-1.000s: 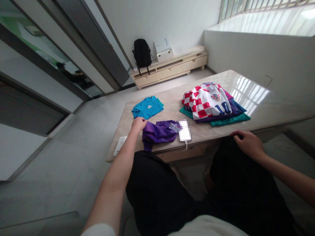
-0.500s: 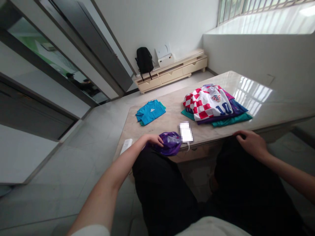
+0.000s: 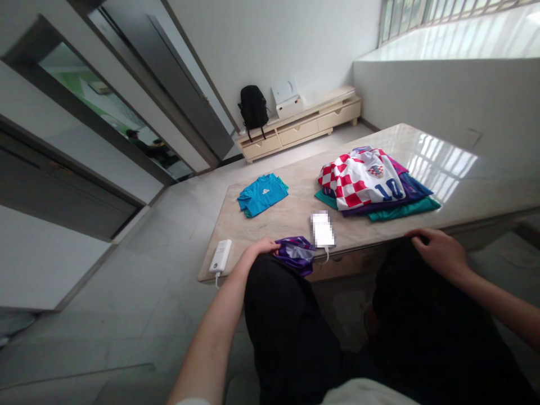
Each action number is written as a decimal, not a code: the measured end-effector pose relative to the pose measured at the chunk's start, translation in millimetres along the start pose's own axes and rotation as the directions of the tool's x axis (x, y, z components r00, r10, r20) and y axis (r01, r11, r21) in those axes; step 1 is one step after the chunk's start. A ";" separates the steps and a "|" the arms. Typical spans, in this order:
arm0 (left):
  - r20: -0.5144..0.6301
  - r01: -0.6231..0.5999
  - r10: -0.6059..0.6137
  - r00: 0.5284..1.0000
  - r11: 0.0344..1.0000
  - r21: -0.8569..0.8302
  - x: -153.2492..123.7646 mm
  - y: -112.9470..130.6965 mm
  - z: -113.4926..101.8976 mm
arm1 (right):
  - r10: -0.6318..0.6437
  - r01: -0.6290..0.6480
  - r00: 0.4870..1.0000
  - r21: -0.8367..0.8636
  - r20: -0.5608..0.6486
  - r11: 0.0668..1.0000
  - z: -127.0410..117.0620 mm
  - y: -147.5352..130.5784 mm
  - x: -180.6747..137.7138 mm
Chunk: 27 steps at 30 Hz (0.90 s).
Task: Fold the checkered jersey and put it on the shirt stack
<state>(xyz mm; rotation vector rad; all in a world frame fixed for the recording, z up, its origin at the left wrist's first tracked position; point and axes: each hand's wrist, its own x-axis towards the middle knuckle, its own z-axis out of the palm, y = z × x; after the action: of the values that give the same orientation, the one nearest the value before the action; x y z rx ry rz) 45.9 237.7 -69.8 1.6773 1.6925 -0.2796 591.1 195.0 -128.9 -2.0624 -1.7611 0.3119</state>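
My left hand [image 3: 265,246] is closed on one edge of a crumpled purple jersey [image 3: 295,255] at the table's near edge, beside my left knee. Some grey lining shows in its folds. My right hand [image 3: 441,252] lies over my right knee, thumb and fingers apart, with nothing in it. Beyond the purple jersey sits a folded blue shirt [image 3: 264,193] with green cloth beneath. Farther right is a heap of jerseys, topped by a red-and-white checked jersey [image 3: 363,177] numbered 10. A teal garment [image 3: 403,208] pokes out below.
A pixelated white device [image 3: 323,229] with a cable lies right of the purple jersey. On the near left corner of the marble-look table [image 3: 257,230] is a white power bank [image 3: 220,256] with a cable. Behind stands a low cabinet [image 3: 301,132] bearing a black backpack [image 3: 253,107].
My left hand has gathered its fingers onto the purple jersey's edge, and the jersey's folds have shifted. The view has swung slightly, showing more of the power bank. My right hand stays on the knee.
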 end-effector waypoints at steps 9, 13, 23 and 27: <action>-0.337 -0.112 0.127 0.933 0.992 0.063 3.7 -22.6 16.2 | -0.006 0.007 1.000 -0.027 0.024 1.000 -2.6 -4.6 -0.2; -0.363 -0.107 0.137 0.922 0.989 0.103 4.2 -26.7 18.4 | -0.007 0.008 0.999 -0.034 0.033 0.999 -3.2 -4.6 0.0; -0.560 0.179 -0.045 0.827 0.966 0.186 12.7 -28.2 5.9 | -0.023 0.023 1.000 -0.019 0.008 1.000 -3.3 -9.6 -0.6; -0.667 0.250 -0.061 0.742 0.949 0.191 41.0 -29.4 -24.1 | -0.047 0.047 0.999 -0.018 0.001 0.999 -2.9 -12.7 -0.4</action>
<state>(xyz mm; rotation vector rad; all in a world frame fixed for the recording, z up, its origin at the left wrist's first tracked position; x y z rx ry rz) 14.9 280.7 -87.7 1.9795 2.4181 0.0239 580.9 195.6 -120.7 -2.0295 -1.8163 0.2842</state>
